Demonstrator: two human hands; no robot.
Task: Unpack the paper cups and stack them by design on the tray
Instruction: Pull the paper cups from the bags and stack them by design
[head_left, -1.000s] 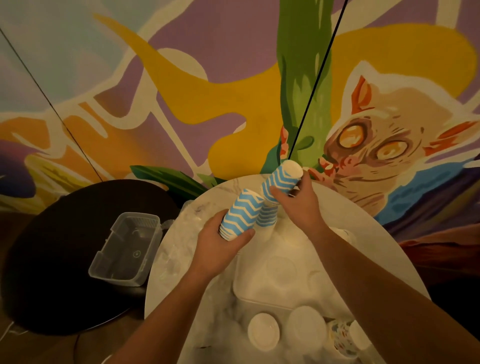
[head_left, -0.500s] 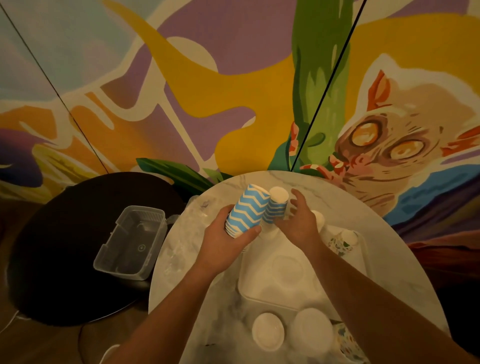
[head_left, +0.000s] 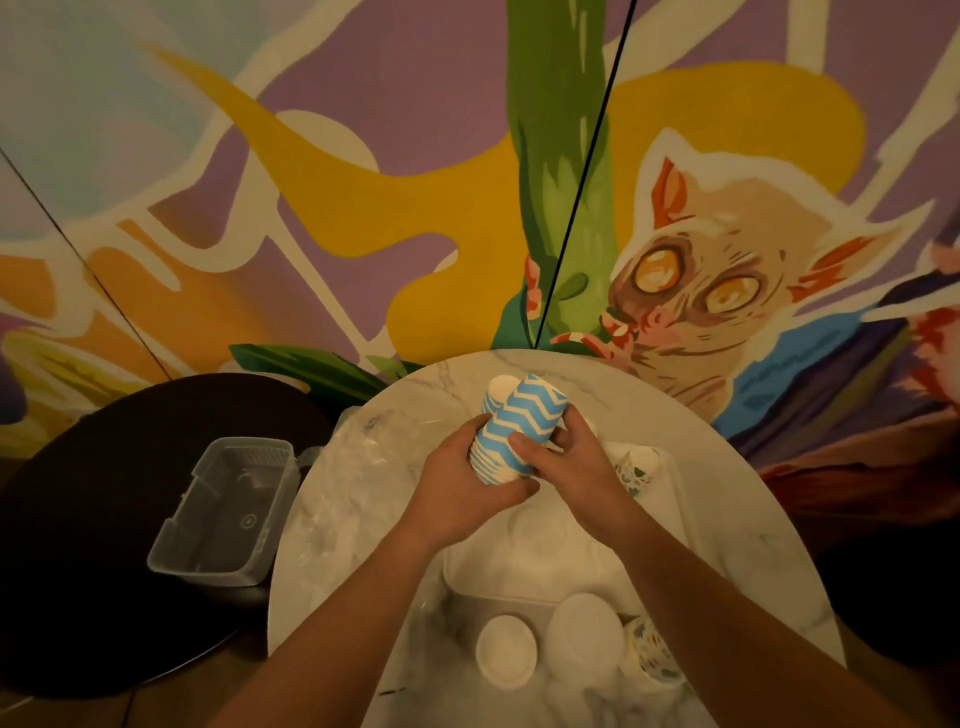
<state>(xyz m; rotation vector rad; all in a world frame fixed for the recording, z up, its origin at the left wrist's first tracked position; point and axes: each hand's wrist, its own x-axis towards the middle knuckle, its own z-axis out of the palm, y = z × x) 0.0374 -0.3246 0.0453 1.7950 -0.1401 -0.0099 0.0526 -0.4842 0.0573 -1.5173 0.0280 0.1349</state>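
Mid-frame, above the round marble table (head_left: 727, 499): both hands work one nested stack of blue chevron cups (head_left: 511, 434), held tilted with closed bottoms pointing away toward the mural.

Left hand (head_left: 460, 491): fingers curled round the rim end of the stack, thumb across its near side. Right hand (head_left: 569, 462): thumb pressed on the stack's side; the other fingers wrap behind and cannot be seen well.

Just behind the held stack, upper centre of the table, another blue chevron cup (head_left: 496, 392) shows its pale bottom. Whether it stands on the tray cannot be told.

White tray (head_left: 467, 564), centre-right of the table: mostly bare where visible. At its far right corner, a floral-print cup (head_left: 639, 465) stands upside down.

Lower centre, near the table's edge: two plain white cups (head_left: 506, 647) bottom-up, and beside them at lower right another floral-print cup (head_left: 652, 657).

Crumpled clear wrapping (head_left: 363, 452) lies at the table's left side; a clear plastic container (head_left: 223, 512) sits on the dark table at left.

Judgement: unpacking looks largely done, sorting about midway. Blue stack not yet set down; white and near floral cups remain off the tray.
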